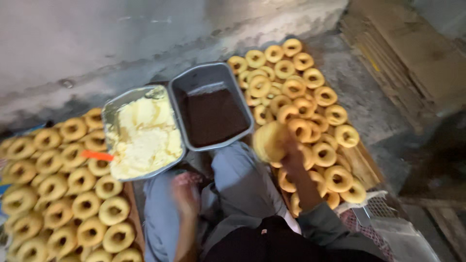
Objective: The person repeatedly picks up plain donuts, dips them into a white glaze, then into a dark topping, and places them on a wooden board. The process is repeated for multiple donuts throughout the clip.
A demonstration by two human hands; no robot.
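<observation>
Right hand (291, 154) holds a doughnut (268, 141) beside the chocolate tray (212, 112); left hand (186, 194) rests on knee

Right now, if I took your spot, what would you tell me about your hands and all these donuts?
Right hand: its grip is on a ring pastry, lifted over the right pile of plain rings.
Left hand: empty as far as the blur shows, resting near the knee.
Two metal trays ahead: pale cream with an orange spatula, and dark chocolate.
Left pile also looks plain.
Done: no coated rings in view. Left: seemingly all of them.
</observation>
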